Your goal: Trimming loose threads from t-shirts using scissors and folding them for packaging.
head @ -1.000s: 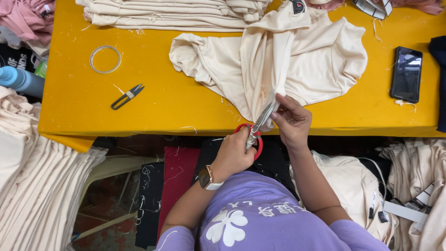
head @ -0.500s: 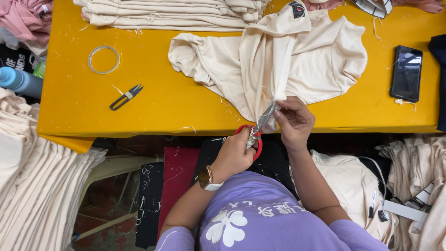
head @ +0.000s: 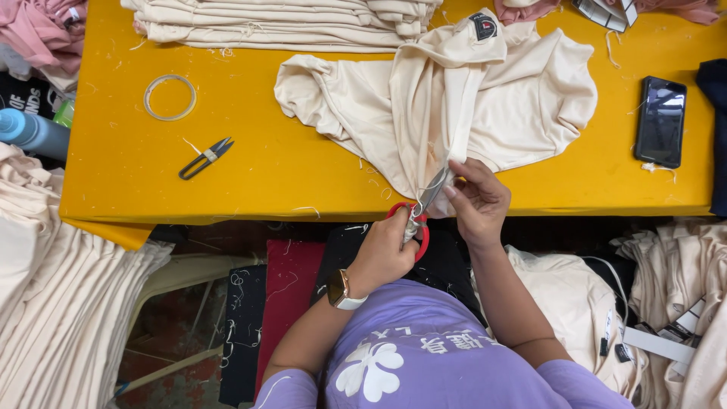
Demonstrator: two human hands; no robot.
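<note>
Left hand (head: 388, 246), with a watch (head: 341, 290) on the wrist, is closed around the red handles of the scissors (head: 419, 216), just below the front edge of the yellow table (head: 257, 170). The blades point up and to the right and touch the lower edge of the cream garment (head: 447, 106), which lies crumpled on the table and hangs a little over its edge.

At the far left a blue bottle (head: 30, 130) lies beside the table; what is inside it I cannot tell. Below it stands a big stack of folded cream fabric (head: 53, 303). On the table, from the left, there is a ring of clear tape (head: 170, 97), then small thread snips (head: 206, 157), well apart from the scissors. Along the far edge lies a pile of folded cream garments (head: 280, 21).

Right hand (head: 478, 198) is just to the right of the blades. Its fingers are bent and pinch the cloth of the garment near the scissor tips. Further right a dark phone (head: 660, 120) lies flat on the table, apart from the garment. Under the right end more cream garments (head: 681, 303) are heaped.
</note>
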